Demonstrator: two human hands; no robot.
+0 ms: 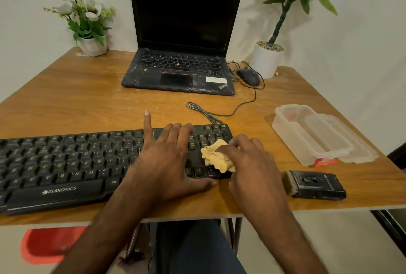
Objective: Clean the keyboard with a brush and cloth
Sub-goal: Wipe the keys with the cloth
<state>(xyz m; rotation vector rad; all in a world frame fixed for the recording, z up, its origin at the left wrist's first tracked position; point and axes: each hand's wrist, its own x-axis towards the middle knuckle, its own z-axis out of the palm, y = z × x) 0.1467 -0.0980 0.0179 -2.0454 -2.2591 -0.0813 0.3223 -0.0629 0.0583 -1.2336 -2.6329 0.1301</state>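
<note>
Your right hand [248, 159] curls its fingers around the bunched yellow cloth [216, 158] on the number pad at the right end of the Zebronics keyboard [66, 163], mid-frame. Your left hand [167, 159] lies flat beside it, fingers spread, pinning the board. The cloth is soft and limp, so grip it wadded. The keyboard looks light and likely to slide, so brace its frame.

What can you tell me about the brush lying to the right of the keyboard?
The brush has a chunky black body, plastic by its look, with pale tan bristles at its left end. It lies flat on the wooden table near the front edge, nearer the person than the clear container. No hand touches it.
</note>
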